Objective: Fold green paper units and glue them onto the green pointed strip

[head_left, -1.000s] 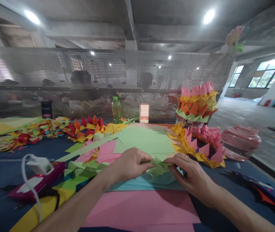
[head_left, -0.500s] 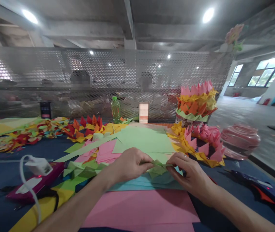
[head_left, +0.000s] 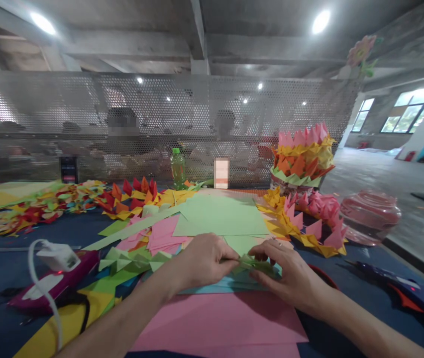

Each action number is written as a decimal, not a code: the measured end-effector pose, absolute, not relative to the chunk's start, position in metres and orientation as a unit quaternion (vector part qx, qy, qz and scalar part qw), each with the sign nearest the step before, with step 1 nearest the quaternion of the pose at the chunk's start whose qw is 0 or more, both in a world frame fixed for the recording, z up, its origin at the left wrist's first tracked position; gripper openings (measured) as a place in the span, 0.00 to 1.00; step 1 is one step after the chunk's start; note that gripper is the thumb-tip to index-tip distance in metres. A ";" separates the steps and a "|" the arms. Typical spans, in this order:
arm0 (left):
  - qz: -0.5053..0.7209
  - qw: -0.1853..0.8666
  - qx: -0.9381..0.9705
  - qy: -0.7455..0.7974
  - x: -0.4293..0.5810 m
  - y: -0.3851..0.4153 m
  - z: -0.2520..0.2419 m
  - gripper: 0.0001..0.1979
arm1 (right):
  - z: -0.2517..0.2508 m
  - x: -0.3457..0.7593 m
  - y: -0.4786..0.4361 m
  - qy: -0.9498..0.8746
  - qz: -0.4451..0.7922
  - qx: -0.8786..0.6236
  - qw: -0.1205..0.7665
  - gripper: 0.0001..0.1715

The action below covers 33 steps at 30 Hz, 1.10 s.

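Between my two hands is a green folded-paper piece point(head_left: 247, 262) with pointed tips, held low over blue paper sheets point(head_left: 212, 286). My left hand point(head_left: 208, 258) pinches its left end between thumb and fingers. The fingers of my right hand point(head_left: 284, 268) curl around its right part, thumb below and fingertips above, covering some of it. Pink sheets point(head_left: 219, 323) lie nearest me, and a pale green sheet point(head_left: 219, 214) lies beyond my hands. Left of my left hand rests a row of pale green folded pieces point(head_left: 133, 261).
A glue gun point(head_left: 394, 278) lies at right. A purple power strip point(head_left: 55, 281) with a white plug is at left. A layered paper flower basket point(head_left: 303, 159), a pink jar point(head_left: 371, 219) and a green-capped bottle point(head_left: 178, 169) stand farther back, before a perforated metal screen point(head_left: 182, 104).
My right hand has shifted its hold, its fingers now spread over more of the green folded piece. My left hand has moved slightly right and still pinches its end.
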<state>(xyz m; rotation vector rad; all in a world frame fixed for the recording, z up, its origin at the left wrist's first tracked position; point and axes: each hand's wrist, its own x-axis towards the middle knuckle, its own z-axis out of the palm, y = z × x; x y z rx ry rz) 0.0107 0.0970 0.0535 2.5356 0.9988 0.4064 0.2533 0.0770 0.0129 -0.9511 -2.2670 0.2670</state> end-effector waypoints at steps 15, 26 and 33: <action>0.125 0.162 0.911 0.359 0.015 0.094 0.053 0.10 | 0.004 0.253 0.079 -0.867 0.115 -0.351 0.334 0.07; 0.141 0.142 0.913 0.355 0.021 0.092 0.049 0.07 | 0.007 0.250 0.076 -0.874 0.121 -0.333 0.333 0.09; 0.140 0.130 0.917 0.351 0.024 0.088 0.050 0.09 | 0.009 0.248 0.071 -0.876 0.121 -0.333 0.327 0.04</action>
